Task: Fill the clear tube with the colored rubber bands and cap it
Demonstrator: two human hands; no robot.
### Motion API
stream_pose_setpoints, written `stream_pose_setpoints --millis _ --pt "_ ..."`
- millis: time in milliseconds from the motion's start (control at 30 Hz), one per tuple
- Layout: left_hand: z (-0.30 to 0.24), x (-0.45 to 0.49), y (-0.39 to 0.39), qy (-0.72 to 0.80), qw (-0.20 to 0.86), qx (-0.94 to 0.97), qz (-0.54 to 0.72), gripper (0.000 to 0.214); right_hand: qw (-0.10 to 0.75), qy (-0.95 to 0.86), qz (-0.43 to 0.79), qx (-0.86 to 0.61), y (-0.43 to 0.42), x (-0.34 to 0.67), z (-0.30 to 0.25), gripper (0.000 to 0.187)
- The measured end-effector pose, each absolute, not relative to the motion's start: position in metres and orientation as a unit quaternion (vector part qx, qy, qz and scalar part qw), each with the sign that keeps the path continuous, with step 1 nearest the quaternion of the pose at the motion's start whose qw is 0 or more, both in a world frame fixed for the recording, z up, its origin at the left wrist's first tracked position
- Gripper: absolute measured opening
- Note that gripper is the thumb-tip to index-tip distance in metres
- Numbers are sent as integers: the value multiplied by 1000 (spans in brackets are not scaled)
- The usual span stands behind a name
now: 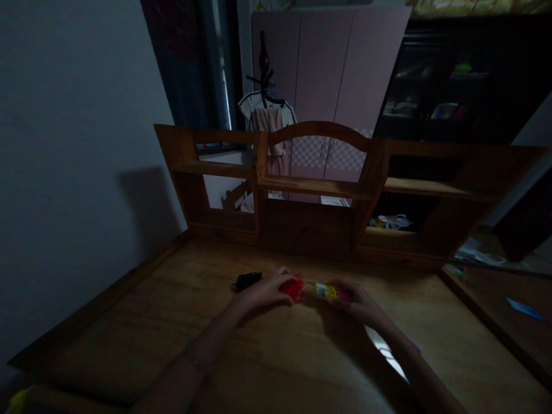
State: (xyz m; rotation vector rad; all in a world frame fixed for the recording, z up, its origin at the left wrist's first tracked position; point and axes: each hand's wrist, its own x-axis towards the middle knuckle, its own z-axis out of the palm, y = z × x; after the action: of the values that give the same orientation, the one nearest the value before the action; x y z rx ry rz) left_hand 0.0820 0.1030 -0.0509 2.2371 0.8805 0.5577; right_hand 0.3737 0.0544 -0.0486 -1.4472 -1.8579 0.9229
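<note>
My left hand (268, 291) is curled around a bright red bundle (294, 288) that looks like loose strands or bands. Opposite it, my right hand (359, 303) grips the purple end of a small clear container (321, 290) with yellow and purple contents and a white label. The container's left end points at the red bundle and is very near it; dim light hides whether they touch. Just left of my left hand, a black bundle (248, 280) lies on the wooden tabletop (259, 362).
A low wooden shelf unit (317, 185) stands along the far edge, with a white wall (77, 144) at the left. Beside my right forearm is a bright white patch or flat item (390, 353), with something purple (414, 347) behind it. A blue item (524, 308) lies far right.
</note>
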Motion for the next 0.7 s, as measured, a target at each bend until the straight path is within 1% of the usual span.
stream_pose_setpoints --millis 200,300,433,533,700 --pt "-59 88 105 346 306 859 221 26 311 -726 304 -533 46 376 -52 39" --pt "-60 92 103 330 297 866 228 17 320 -734 295 -522 45 373 -55 39" --pt "-61 97 101 316 291 868 251 14 323 -742 276 -518 42 367 -57 38" --pt "-64 100 101 327 296 858 262 15 329 -744 265 -518 40 364 -58 37" --pt "-65 102 101 364 360 810 286 18 363 -733 252 -517 37 355 -63 37"
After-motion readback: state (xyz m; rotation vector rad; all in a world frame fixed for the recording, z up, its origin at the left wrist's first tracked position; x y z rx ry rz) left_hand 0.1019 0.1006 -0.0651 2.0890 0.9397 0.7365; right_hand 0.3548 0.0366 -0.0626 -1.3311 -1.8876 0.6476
